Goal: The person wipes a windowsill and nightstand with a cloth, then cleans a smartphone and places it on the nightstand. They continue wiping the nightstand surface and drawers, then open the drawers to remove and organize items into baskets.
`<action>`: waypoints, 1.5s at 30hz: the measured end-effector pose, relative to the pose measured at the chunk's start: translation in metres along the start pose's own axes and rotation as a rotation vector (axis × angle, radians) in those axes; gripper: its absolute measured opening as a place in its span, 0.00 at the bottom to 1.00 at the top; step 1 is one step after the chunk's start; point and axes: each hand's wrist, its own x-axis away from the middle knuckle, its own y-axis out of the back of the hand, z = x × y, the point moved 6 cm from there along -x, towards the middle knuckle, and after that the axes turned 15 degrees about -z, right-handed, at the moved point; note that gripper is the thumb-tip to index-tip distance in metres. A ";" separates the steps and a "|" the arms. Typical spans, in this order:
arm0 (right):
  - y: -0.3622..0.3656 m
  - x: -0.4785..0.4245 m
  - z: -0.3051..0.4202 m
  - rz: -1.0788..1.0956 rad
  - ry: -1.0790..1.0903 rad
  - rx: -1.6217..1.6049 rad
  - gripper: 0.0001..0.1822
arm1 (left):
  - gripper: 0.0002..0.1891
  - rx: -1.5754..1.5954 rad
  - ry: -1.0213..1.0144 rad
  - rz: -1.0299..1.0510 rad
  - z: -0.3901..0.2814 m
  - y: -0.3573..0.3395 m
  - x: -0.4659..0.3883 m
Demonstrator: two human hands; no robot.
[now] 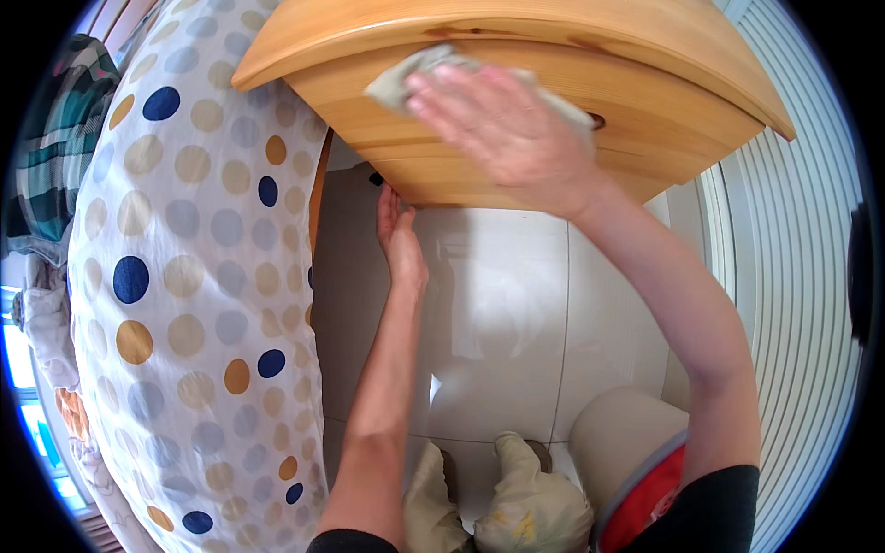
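Observation:
My right hand [508, 138], blurred, lies flat over a pale green cloth [397, 79] against the front of a wooden cabinet [387, 131]. The cloth shows beyond my fingertips and along the far side of the hand. A dark, round hole or knob [596, 121] is partly visible just past the cloth. Lower down, my left hand [402, 242] reaches to the cabinet's bottom left corner. Its fingers point up along the side and the thumb is near the bottom edge; how firmly it grips is not visible.
A bed with a polka-dot cover [207, 276] runs along the left. Slatted white panels [795, 276] stand on the right. A beige bin [622, 415] with a red liner [639, 491] is by my right elbow. Pale tiles [498, 311] cover the floor. The cabinet's curved top [484, 17] overhangs its front.

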 end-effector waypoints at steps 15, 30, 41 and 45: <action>-0.042 -0.045 0.037 -0.099 0.150 -0.028 0.21 | 0.33 0.077 0.075 0.096 0.006 0.003 -0.004; 0.084 0.010 -0.048 -0.076 0.070 0.206 0.21 | 0.36 0.057 0.110 0.231 0.004 0.012 0.002; 0.027 0.034 0.003 0.219 0.013 -0.072 0.24 | 0.35 -0.050 0.142 0.181 0.009 0.013 0.017; 0.071 0.045 -0.010 0.294 -0.097 0.255 0.23 | 0.32 -0.125 0.203 0.234 0.017 0.013 0.024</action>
